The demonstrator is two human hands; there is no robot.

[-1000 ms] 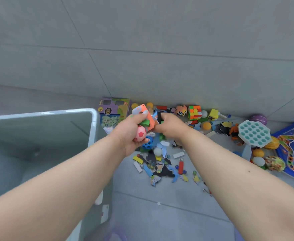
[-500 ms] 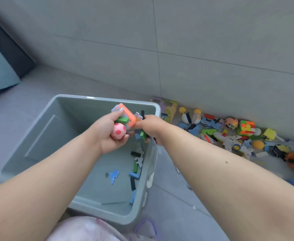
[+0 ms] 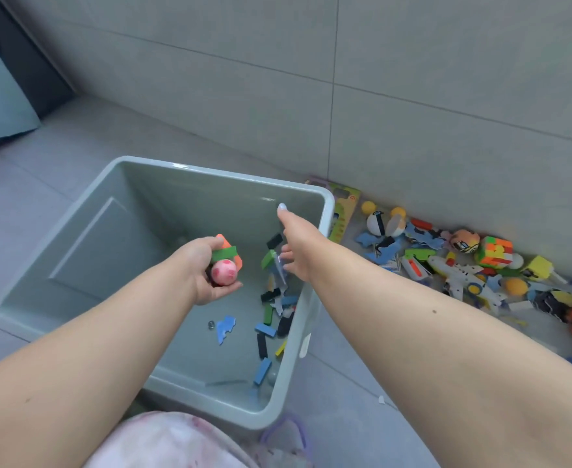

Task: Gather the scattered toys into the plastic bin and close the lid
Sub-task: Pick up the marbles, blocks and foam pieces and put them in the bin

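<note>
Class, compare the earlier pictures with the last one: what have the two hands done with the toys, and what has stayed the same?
Both hands moved from the floor pile to over the plastic bin. The right hand opened and let go of its small pieces, which are dropping into the bin. The left hand still grips the pink ball with the orange and green pieces. The remaining toys stay along the wall.

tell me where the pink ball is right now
In the head view, the pink ball sits in the left hand, held over the open plastic bin beside a green block.
</note>
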